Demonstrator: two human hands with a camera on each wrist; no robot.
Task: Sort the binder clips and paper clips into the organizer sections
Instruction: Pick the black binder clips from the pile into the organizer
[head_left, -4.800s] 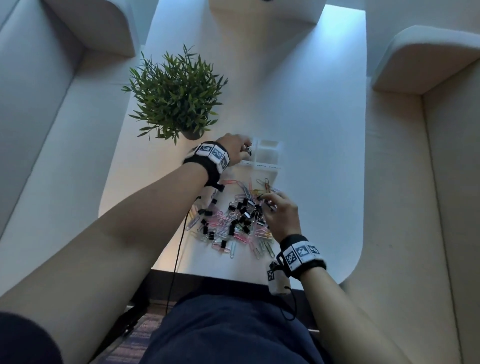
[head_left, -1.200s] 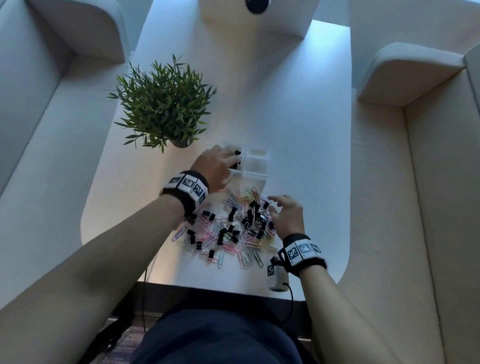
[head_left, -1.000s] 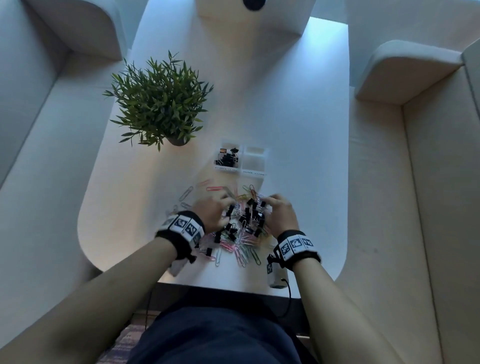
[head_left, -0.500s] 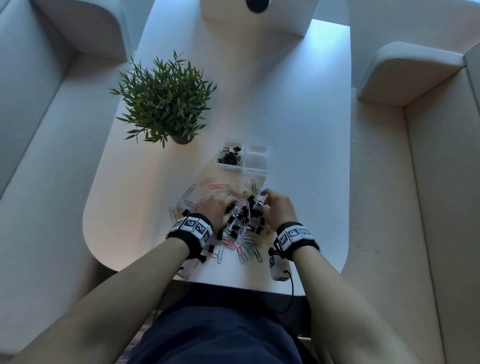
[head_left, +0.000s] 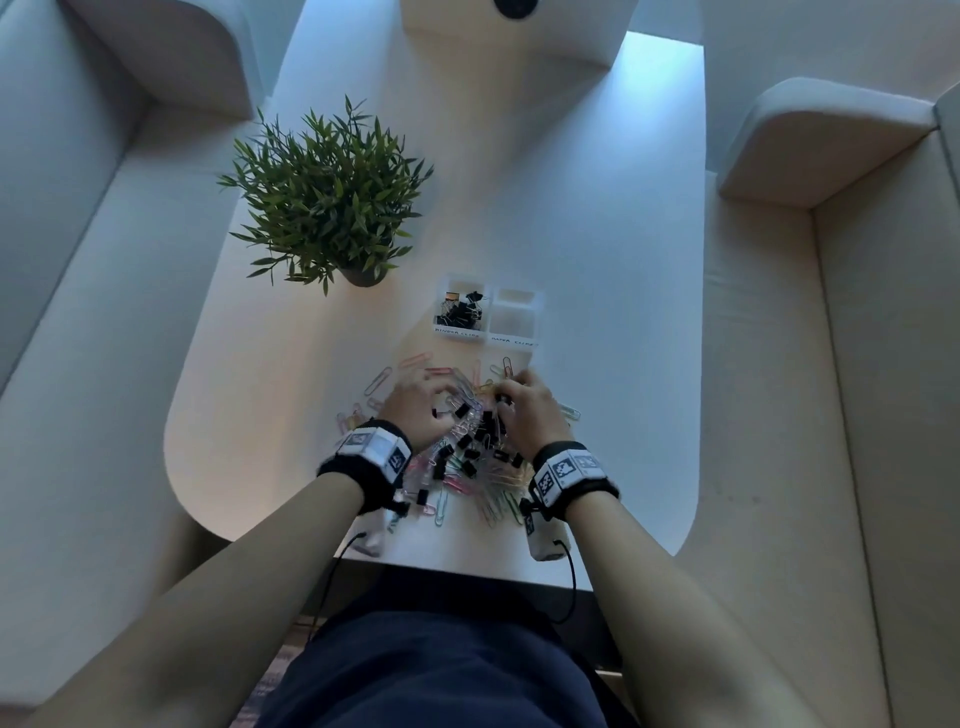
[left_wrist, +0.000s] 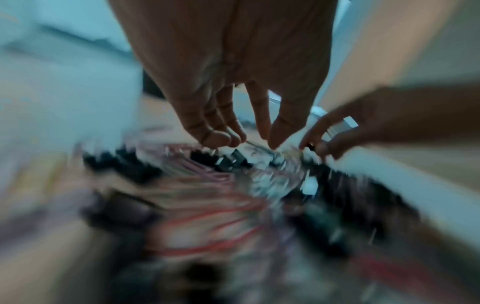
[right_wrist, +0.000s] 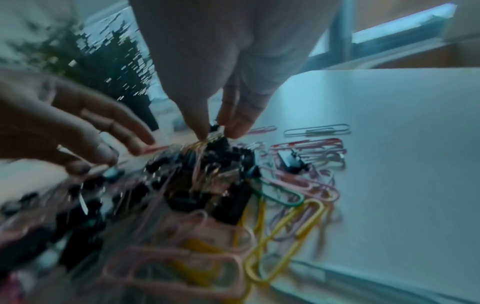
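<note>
A mixed pile of black binder clips (head_left: 470, 441) and coloured paper clips (right_wrist: 285, 224) lies on the white table's near part. The clear organizer (head_left: 537, 312) stands beyond it; its left section holds several binder clips (head_left: 462, 312), its right section looks empty. My right hand (right_wrist: 217, 131) pinches a small black binder clip (right_wrist: 214, 127) between thumb and fingers at the pile's far edge. My left hand (left_wrist: 259, 142) reaches down with fairly straight fingers, tips touching the pile; that view is badly blurred. In the head view both hands (head_left: 441, 397) (head_left: 511, 392) sit side by side over the pile.
A potted green plant (head_left: 327, 192) stands left of the organizer on the table (head_left: 597, 260). Pale sofa seats flank the table on both sides. Loose paper clips (head_left: 379, 379) spread left of my left hand. The table's front edge is near my wrists.
My left hand has come back from the organizer's left section to the pile. Both hands have crept toward the pile's far edge, and my right fingers have closed on a binder clip.
</note>
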